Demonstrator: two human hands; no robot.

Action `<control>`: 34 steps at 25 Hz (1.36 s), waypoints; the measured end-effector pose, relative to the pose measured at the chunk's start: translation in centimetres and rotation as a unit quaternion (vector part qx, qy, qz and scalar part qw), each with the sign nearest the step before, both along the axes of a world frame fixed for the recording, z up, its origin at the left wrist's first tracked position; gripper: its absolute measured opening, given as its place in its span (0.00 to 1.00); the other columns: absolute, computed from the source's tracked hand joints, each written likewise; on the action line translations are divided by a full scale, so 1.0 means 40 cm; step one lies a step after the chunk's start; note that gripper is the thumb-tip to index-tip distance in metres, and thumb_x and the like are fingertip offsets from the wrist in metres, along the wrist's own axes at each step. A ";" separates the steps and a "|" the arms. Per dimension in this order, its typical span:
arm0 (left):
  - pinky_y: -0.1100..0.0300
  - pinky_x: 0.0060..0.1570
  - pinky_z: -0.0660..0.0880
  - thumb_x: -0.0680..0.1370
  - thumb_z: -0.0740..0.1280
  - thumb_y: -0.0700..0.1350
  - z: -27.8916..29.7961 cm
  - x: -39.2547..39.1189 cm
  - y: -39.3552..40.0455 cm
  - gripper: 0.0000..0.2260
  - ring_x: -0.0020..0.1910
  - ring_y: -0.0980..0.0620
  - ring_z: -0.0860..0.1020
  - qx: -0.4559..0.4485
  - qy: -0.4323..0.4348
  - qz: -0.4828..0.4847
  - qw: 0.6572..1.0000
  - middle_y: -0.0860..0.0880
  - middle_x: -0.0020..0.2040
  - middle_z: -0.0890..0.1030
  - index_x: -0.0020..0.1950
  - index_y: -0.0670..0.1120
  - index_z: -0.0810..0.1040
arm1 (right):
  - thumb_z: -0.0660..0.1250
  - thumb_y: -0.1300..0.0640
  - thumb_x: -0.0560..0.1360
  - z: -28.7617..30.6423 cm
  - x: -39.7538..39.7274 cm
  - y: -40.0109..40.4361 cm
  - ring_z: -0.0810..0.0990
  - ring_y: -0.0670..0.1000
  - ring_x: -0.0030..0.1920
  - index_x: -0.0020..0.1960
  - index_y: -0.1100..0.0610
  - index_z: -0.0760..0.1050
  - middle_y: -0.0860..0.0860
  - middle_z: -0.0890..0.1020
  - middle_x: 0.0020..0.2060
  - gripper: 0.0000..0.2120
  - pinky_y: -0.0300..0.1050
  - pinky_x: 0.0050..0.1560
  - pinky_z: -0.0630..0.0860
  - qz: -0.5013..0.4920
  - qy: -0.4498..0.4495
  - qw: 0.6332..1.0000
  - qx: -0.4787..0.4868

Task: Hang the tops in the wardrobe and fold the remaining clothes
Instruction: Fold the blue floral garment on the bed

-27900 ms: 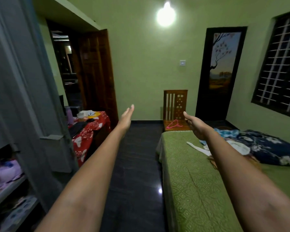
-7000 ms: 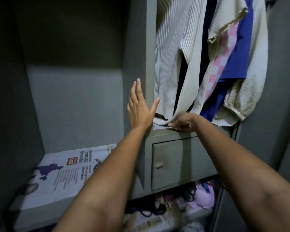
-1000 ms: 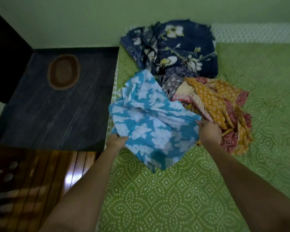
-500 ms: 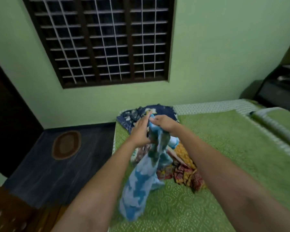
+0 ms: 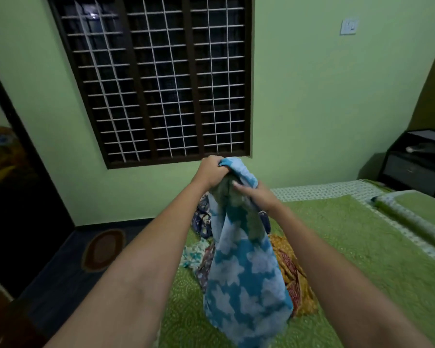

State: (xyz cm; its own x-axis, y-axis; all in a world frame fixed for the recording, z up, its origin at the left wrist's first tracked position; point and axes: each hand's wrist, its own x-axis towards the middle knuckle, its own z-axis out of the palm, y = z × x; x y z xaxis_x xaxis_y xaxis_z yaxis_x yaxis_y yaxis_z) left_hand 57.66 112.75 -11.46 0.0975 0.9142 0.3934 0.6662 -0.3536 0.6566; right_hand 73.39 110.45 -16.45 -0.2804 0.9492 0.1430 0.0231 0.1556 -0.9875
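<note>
A blue garment with white flowers (image 5: 244,277) hangs in the air over the green bed (image 5: 349,247). My left hand (image 5: 210,172) grips its top edge, raised in front of the window. Just below and to the right, my right hand (image 5: 258,195) holds the bunched cloth. Behind the hanging garment lies a pile of clothes on the bed: a dark navy flowered piece (image 5: 202,222), an orange and red patterned piece (image 5: 293,272) and a pale teal printed piece (image 5: 194,253). The wardrobe is out of view.
A barred window (image 5: 158,79) fills the green wall ahead. A dark cabinet (image 5: 417,164) stands at the right beyond the bed. A rolled green cover (image 5: 412,217) lies along the bed's right side. An oval mat (image 5: 102,249) lies on the dark floor at left.
Both hands have lifted the blue flowered garment higher, off the pile. They have drawn apart a little, the left hand now above the right. The camera has tilted up.
</note>
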 end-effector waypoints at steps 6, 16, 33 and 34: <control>0.63 0.26 0.57 0.64 0.58 0.45 0.093 0.056 -0.025 0.08 0.27 0.54 0.62 0.086 -0.045 0.102 0.990 0.51 0.25 0.64 0.26 0.46 0.62 | 0.58 0.24 0.67 -0.050 0.133 0.055 0.81 0.48 0.47 0.51 0.53 0.79 0.51 0.80 0.49 0.34 0.43 0.50 0.77 0.091 -0.250 0.964 -0.013; 0.47 0.65 0.64 0.69 0.75 0.46 -0.041 -0.052 -0.058 0.35 0.69 0.43 0.65 -0.105 0.216 0.318 0.917 0.43 0.70 0.64 0.71 0.47 0.61 | 0.70 0.51 0.75 -0.070 0.200 0.149 0.76 0.47 0.36 0.47 0.62 0.80 0.51 0.80 0.38 0.13 0.40 0.39 0.73 0.137 -0.328 0.932 0.077; 0.53 0.51 0.76 0.61 0.74 0.57 -0.261 0.113 -0.044 0.25 0.49 0.42 0.80 -0.329 -0.273 -0.014 0.904 0.41 0.48 0.82 0.51 0.43 0.80 | 0.60 0.64 0.78 0.065 0.238 0.265 0.83 0.59 0.47 0.53 0.69 0.79 0.62 0.83 0.48 0.12 0.49 0.46 0.79 -0.110 -0.544 0.831 0.043; 0.51 0.57 0.75 0.62 0.76 0.60 -0.289 0.142 -0.049 0.30 0.54 0.41 0.80 -0.404 -0.256 -0.057 0.876 0.42 0.53 0.83 0.57 0.44 0.79 | 0.58 0.64 0.78 0.101 0.178 0.258 0.82 0.59 0.51 0.56 0.67 0.78 0.62 0.82 0.52 0.13 0.48 0.49 0.77 -0.133 -0.503 0.847 0.113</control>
